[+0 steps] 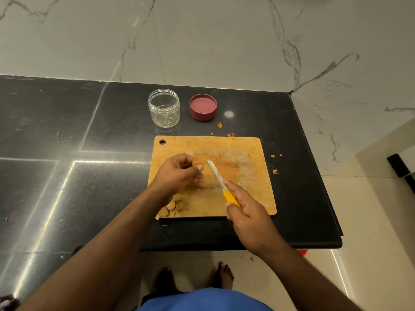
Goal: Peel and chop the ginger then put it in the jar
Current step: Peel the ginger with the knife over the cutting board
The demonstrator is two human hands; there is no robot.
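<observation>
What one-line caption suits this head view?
Left hand holds a ginger piece over the cutting board; right hand grips the yellow-handled knife; jar open.

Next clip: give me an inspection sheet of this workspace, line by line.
Surface: black counter, cutting board at its front edge.
Job's things: ginger piece held by left hand; more ginger at the board's near left corner; open jar, one small scrap inside; red lid beside it.
Clutter: peel scraps around the board.
Hands: right hand grips the knife.
Cables: nothing seen.
Surroundings: marble wall, tiled floor.
</observation>
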